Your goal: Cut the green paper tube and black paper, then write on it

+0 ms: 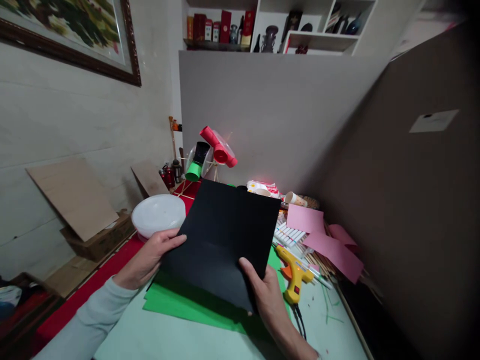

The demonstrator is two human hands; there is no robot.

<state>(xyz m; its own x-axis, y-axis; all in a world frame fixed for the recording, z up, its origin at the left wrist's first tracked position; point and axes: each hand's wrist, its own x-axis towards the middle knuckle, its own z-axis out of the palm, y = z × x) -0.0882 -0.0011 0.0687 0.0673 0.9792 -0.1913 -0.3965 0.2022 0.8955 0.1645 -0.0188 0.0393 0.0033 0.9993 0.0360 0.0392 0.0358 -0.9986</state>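
Note:
A sheet of black paper point(228, 230) is held up in front of me, tilted, between both hands. My left hand point(152, 257) grips its left edge, thumb on the front face. On the lower right side, my right hand point(264, 290) pinches the sheet with the thumb on top; its other fingers are hidden behind the paper. Beneath lie several sheets of green paper point(195, 310), partly covered by the black one. A yellow hot glue gun point(294, 275) rests right of my right hand. To the left, near my left hand, is a white plastic lid or bowl point(159, 215).
Pink paper pieces point(305, 218), white markers point(288, 234) and wooden sticks lie on the right. Behind the black sheet stand red paper rolls point(219, 150) and a green roll point(193, 171) on stick frames. Cardboard point(73, 195) leans at the left wall. A grey partition point(285, 115) closes the back.

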